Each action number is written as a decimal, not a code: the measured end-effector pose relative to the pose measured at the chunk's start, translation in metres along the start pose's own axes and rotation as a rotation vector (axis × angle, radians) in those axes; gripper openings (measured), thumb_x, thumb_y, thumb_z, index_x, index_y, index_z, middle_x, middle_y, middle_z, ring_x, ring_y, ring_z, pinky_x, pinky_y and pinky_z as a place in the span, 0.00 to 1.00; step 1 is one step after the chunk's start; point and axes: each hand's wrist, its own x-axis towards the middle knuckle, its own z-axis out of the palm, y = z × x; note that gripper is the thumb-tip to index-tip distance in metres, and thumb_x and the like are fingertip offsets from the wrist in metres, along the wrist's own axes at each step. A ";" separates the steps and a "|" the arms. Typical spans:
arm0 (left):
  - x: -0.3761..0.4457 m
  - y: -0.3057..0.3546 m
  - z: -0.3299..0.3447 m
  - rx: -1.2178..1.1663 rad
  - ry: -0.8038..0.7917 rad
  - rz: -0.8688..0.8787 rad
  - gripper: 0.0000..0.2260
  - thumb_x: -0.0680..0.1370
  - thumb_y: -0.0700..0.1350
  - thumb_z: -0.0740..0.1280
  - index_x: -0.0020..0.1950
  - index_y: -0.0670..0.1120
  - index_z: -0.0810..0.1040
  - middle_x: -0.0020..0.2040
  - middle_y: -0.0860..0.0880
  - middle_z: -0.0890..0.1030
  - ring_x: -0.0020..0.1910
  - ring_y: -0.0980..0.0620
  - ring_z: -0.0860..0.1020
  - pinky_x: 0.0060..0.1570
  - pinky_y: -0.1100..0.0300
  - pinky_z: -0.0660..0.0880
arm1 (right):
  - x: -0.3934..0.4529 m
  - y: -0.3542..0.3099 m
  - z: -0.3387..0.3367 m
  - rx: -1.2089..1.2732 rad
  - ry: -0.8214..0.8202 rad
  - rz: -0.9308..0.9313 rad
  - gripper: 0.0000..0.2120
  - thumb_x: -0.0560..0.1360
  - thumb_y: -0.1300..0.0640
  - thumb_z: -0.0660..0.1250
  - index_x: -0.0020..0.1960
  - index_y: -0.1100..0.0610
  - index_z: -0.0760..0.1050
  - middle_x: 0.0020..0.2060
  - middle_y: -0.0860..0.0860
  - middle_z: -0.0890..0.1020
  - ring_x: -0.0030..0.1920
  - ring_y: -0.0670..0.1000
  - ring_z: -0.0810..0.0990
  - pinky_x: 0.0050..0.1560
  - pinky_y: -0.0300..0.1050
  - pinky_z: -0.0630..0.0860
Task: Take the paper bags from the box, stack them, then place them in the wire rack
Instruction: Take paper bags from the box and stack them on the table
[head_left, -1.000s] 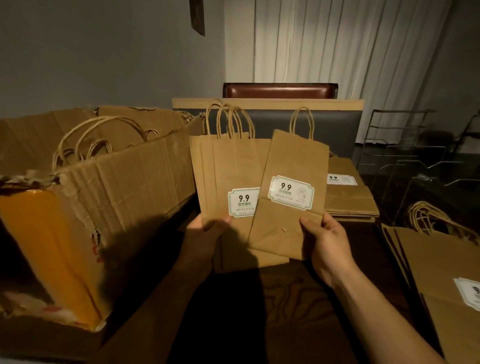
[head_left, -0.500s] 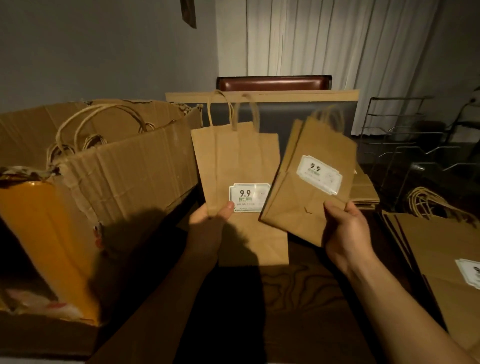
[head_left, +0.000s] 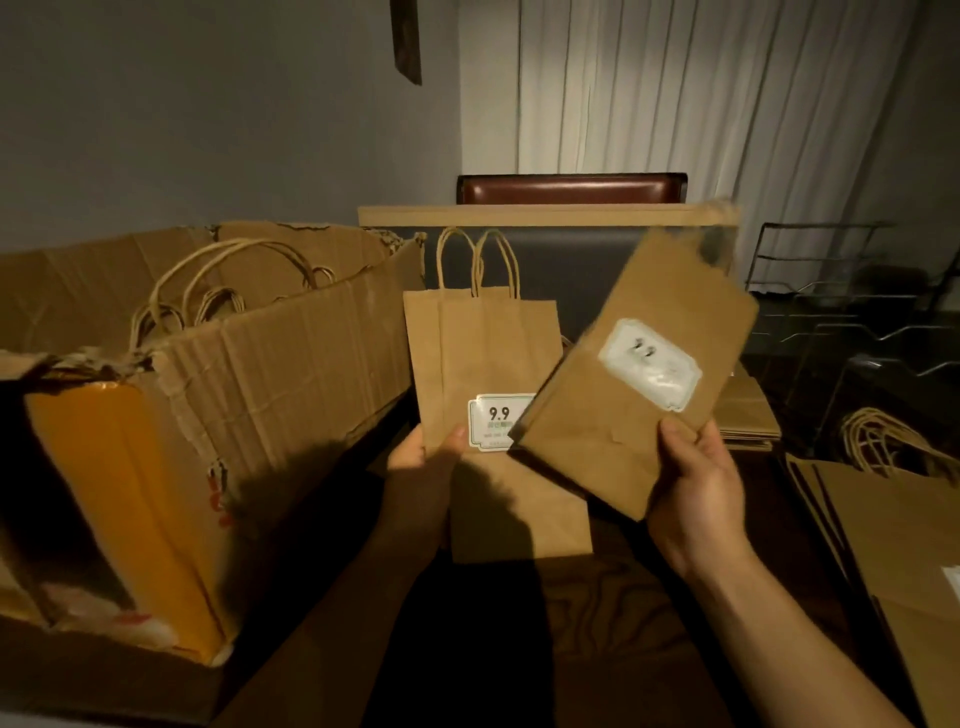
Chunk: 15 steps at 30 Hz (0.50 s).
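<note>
The step in hand is stacking. The left hand (head_left: 423, 457) grips upright paper bags (head_left: 480, 358) just right of the cardboard box (head_left: 291, 374), which holds more bags. The right hand (head_left: 696, 483) grasps a tilted, blurred bag (head_left: 634, 415), further right of the box. Next, this bag probably needs aligning with a stack before anything goes to the wire rack (head_left: 852, 312), well right of the box.

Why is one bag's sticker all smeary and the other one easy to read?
In the head view, the tilted bag in the right hand is motion-blurred, so its sticker smears; the upright bag in the left hand is sharp, reading 9.9. The room is dim, with dark shadows below.
</note>
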 end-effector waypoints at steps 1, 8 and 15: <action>0.000 0.000 0.000 0.010 -0.013 0.002 0.07 0.78 0.41 0.67 0.56 0.46 0.81 0.49 0.43 0.86 0.48 0.43 0.84 0.47 0.48 0.80 | 0.000 -0.003 -0.001 0.054 -0.011 0.015 0.17 0.81 0.62 0.58 0.68 0.51 0.73 0.59 0.53 0.83 0.61 0.55 0.81 0.61 0.56 0.75; -0.006 0.001 0.005 0.061 -0.092 0.020 0.08 0.81 0.42 0.62 0.50 0.44 0.81 0.42 0.45 0.86 0.42 0.47 0.85 0.39 0.57 0.80 | -0.013 0.023 0.011 -0.433 -0.108 0.084 0.17 0.78 0.66 0.65 0.63 0.52 0.74 0.54 0.53 0.85 0.57 0.54 0.83 0.61 0.58 0.77; 0.001 0.005 -0.001 -0.077 -0.096 0.088 0.12 0.81 0.40 0.59 0.63 0.45 0.76 0.59 0.43 0.82 0.57 0.46 0.81 0.57 0.54 0.78 | -0.007 -0.008 -0.006 0.142 0.091 0.097 0.19 0.81 0.64 0.58 0.68 0.51 0.74 0.60 0.56 0.82 0.59 0.57 0.82 0.61 0.59 0.76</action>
